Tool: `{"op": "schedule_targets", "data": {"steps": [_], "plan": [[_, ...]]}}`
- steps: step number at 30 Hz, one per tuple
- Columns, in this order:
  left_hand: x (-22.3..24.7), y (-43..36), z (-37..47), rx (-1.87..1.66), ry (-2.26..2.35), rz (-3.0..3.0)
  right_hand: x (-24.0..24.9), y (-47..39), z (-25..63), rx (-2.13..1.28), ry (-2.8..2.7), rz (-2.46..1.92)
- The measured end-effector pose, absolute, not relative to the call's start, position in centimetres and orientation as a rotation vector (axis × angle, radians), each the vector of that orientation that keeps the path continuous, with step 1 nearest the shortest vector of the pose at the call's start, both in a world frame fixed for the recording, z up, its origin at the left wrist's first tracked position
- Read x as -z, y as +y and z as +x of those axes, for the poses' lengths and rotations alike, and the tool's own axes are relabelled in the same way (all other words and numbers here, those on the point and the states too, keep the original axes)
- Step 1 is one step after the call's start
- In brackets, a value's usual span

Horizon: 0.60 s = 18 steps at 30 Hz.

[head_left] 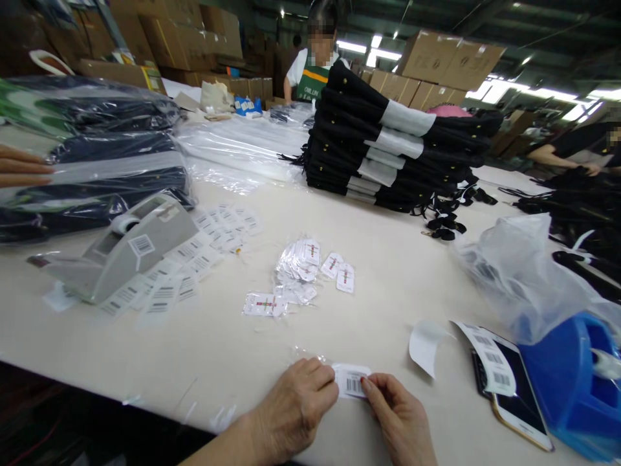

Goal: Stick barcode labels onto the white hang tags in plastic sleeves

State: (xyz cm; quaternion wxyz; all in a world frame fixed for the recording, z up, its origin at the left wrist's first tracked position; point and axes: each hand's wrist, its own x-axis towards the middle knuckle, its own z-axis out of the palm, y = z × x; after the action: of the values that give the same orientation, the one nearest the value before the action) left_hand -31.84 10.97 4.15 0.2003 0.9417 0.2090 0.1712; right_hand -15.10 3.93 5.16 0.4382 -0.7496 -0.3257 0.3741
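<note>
Near the table's front edge, a small white tag with a barcode sticker lies between my hands. My left hand is closed on the tag's left end, its fingers curled. Thumb and fingers of my right hand pinch the right edge at the barcode sticker. Beyond them is a pile of white tags with red print, with a few loose ones beside it. A strip of barcode labels lies partly over a white phone at the right, close to a curled white paper.
A grey tape dispenser and scattered barcode labels lie left, before bagged dark garments. Black garments are stacked at the back. A blue dispenser and clear plastic are right. Another person's hand touches the bags.
</note>
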Motion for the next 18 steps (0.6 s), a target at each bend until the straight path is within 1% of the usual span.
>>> {"op": "schedule_targets", "data": {"steps": [6,13,16,18], "plan": [[-4.4,10.9,-31.8,-0.44,0.575,2.679,-4.9,3.9,-15.5,-0.866,-0.828,-1.877],[-4.7,10.6,-31.5,-0.325,0.584,2.758,-4.7,3.8,-15.3,-0.764,-1.06,-1.96],[-4.8,10.5,-31.4,-0.285,0.61,2.771,-4.4,3.7,-14.8,-0.544,-1.3,-2.131],[-4.8,10.5,-31.4,-0.286,0.62,2.764,-3.9,3.4,-14.7,-0.212,-1.451,-2.23]]}}
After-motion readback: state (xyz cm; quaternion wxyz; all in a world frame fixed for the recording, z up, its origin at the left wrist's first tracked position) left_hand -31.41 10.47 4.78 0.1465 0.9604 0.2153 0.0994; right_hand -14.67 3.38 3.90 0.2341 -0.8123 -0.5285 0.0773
